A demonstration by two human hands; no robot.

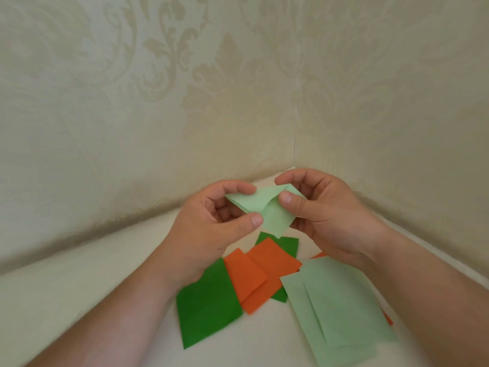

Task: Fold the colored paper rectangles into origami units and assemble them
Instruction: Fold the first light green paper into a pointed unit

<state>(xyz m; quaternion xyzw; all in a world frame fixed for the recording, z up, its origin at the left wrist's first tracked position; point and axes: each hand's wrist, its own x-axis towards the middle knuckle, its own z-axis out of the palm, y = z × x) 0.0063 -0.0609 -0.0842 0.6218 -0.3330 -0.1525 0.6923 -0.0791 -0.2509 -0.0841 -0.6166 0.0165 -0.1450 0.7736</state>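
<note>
A partly folded light green paper (260, 206) is held in the air above the table, between both hands. My left hand (211, 226) pinches its left end between thumb and fingers. My right hand (322, 218) pinches its right side, thumb on the front, fingers behind. Below, loose paper rectangles lie flat on the table: a dark green one (206, 303), orange ones (254, 274) overlapping, another dark green sheet (287, 243) partly under them, and light green ones (336, 311) stacked at the right.
The white table (79, 295) fills a corner between two walls with pale patterned wallpaper (185, 88). An orange corner (387, 319) peeks from under the light green stack.
</note>
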